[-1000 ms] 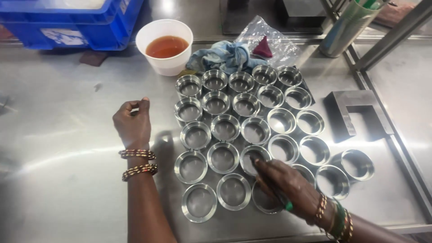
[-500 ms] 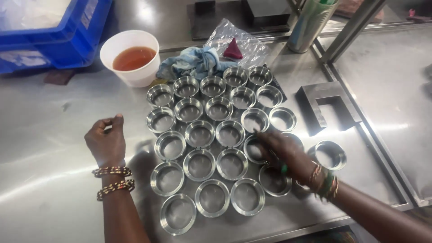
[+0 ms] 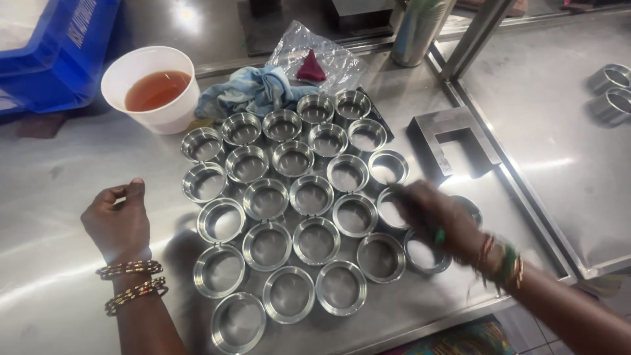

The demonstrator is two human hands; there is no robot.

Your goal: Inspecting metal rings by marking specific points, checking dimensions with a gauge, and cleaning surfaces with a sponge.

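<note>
Your right hand [image 3: 437, 223] is over the right edge of the cluster of steel rings [image 3: 311, 194], right on top of one or two of them. It's motion-blurred, so I can't tell whether the grip is spread or pinching a ring. Your left hand [image 3: 118, 220] rests on the bench [image 3: 59, 190] just left of the cluster, fingers curled, thumb tip against the forefinger, with nothing visible in it.

These rings look like stiff, polished metal: not fragile, probably slick, and fairly weighty for their size. I'd say the best hold is across the rim, thumb outside and a finger inside the bore.

Now the count: roughly twenty-six rings packed close together, a couple half hidden under your right hand. Two more [image 3: 611, 89] sit well apart on the far right. There's also one white cup [image 3: 154, 89] of brownish liquid, one blue cloth [image 3: 253, 92], one clear bag [image 3: 328, 56], one U-shaped metal block [image 3: 453, 141] and one blue crate [image 3: 59, 52].
</note>
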